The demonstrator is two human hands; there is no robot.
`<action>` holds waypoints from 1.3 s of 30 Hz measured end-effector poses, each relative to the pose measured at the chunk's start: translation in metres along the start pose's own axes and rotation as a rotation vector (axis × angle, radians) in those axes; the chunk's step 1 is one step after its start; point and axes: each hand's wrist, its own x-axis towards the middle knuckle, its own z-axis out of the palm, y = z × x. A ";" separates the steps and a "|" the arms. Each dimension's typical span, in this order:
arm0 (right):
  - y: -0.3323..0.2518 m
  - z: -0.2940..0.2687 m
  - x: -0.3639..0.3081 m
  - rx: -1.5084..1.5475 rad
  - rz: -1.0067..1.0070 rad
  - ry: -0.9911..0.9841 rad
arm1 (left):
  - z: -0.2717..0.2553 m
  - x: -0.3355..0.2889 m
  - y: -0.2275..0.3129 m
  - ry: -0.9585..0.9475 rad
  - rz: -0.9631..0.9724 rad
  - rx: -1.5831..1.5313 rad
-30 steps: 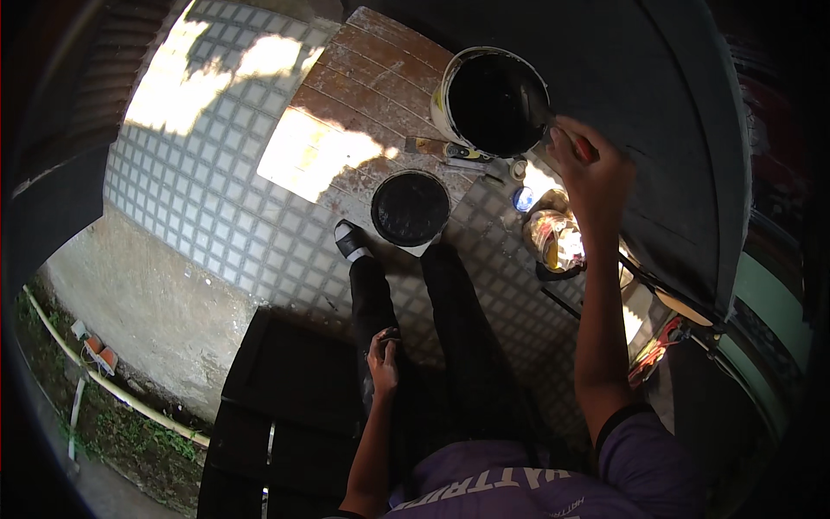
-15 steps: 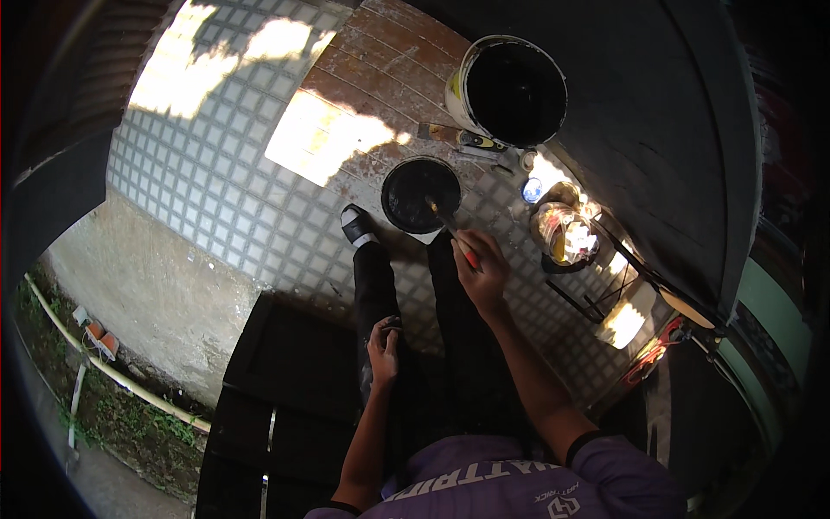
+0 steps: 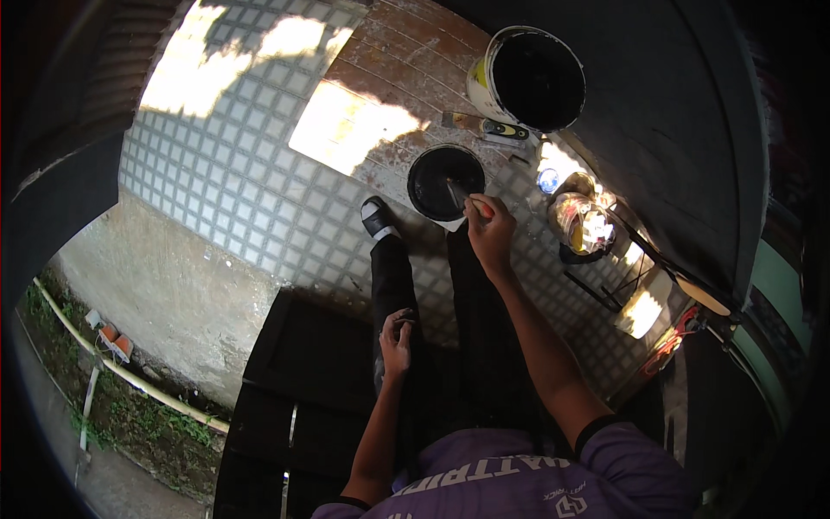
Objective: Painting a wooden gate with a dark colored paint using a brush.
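Note:
My right hand (image 3: 491,235) is closed around the red-orange handle of a slim tool (image 3: 486,210); its kind is too small to tell. The tool's thin end reaches into a round, shallow black tub (image 3: 410,192) on the floor, whose inside looks dark. My left hand (image 3: 397,342) rests on my left leg, fingers loosely bent and apart, with nothing visible in it. Beyond the tub stands a large white bucket (image 3: 482,93) with a dark interior.
A scraper-like tool with a yellow-and-black handle (image 3: 505,130) lies between tub and bucket. To the right are a small blue-and-white lid (image 3: 548,180), a shiny bundle (image 3: 584,221) and a thin-legged dark frame (image 3: 596,290). My slippered foot (image 3: 375,216) is left of the tub.
The whole scene has shifted slightly right in view. My right hand has come closer to the tub's near rim with the tool. My left hand stays on my leg.

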 end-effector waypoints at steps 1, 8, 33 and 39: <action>0.013 -0.003 0.005 -0.011 -0.007 0.007 | 0.000 0.002 0.002 -0.029 0.014 0.007; 0.024 0.003 0.022 0.011 0.029 -0.029 | -0.016 -0.001 0.000 -0.020 0.025 0.018; 0.021 0.012 -0.002 -0.308 -0.355 -0.091 | -0.010 -0.029 -0.031 0.073 -0.027 -0.141; 0.013 0.006 -0.010 -0.162 -0.397 -0.281 | 0.046 -0.050 -0.050 0.123 -0.014 -0.225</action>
